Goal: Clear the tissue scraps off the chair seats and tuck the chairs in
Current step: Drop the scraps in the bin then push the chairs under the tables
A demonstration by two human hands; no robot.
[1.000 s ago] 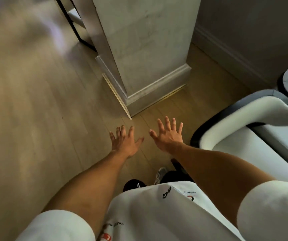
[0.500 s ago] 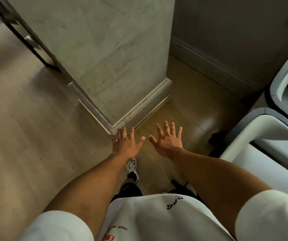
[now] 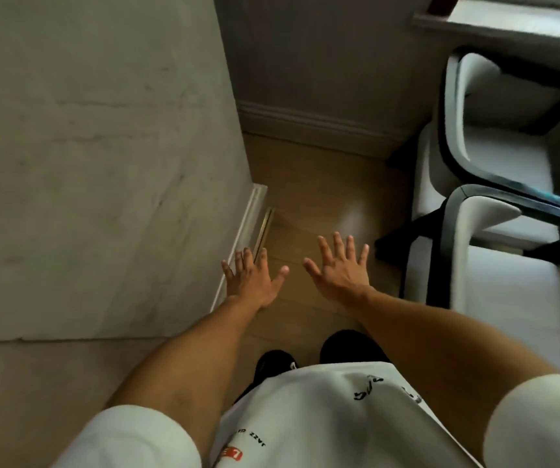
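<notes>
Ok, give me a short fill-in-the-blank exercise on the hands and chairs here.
1. Both the left hand and the right hand are ____, fingers spread, holding nothing.
2. The two white chairs stand on the person's ____ side.
3. The marble pillar stands nearest the ____ hand.

Missing words: open; right; left

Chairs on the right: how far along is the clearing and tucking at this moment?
Done: nothing is clearly finished; the near chair and the far chair both stand partly under the table edge, and no tissue scraps show on the seat areas in view. In hand: nothing; the left hand and right hand are open and empty over the floor. Left: checking both seats and pushing the chairs in.
</notes>
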